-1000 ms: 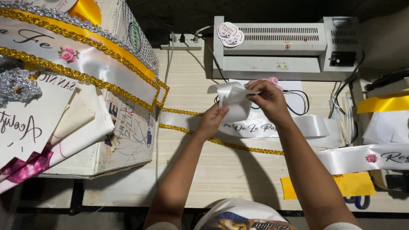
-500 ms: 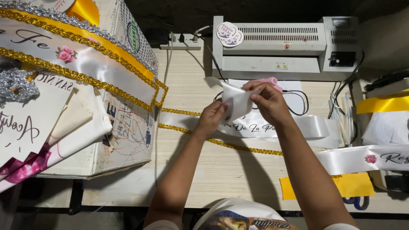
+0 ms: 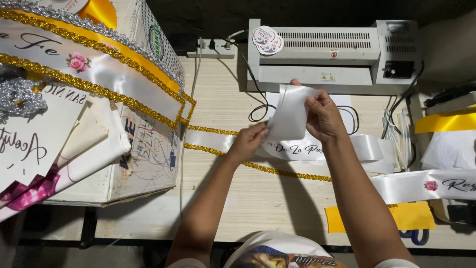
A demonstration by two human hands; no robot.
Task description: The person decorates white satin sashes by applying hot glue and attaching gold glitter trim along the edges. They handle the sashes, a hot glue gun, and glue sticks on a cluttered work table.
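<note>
Both hands are holding a white satin ribbon piece (image 3: pixel 290 116) up above the middle of the tabletop (image 3: pixel 238 198), just in front of the grey laminator (image 3: pixel 332 54) at the far edge. The left hand (image 3: pixel 250 144) is pinching its lower corner, the right hand (image 3: pixel 322 116) is gripping its upper edge, seemingly keeping it taut. A lettered sash (image 3: pixel 307 148) with gold trim is lying beneath. A cardboard box (image 3: pixel 144 164) at the left edge is carrying draped sashes; its contents are hidden.

Open bare tabletop (image 3: pixel 248 198) near front edge, cardboard box (image 3: pixel 148 149) blocking left, laminating machine (image 3: pixel 332 54) closing off rear, gold-trimmed sash (image 3: pixel 297 149) crossing middle, yellow sheet (image 3: pixel 382 218) at right.
</note>
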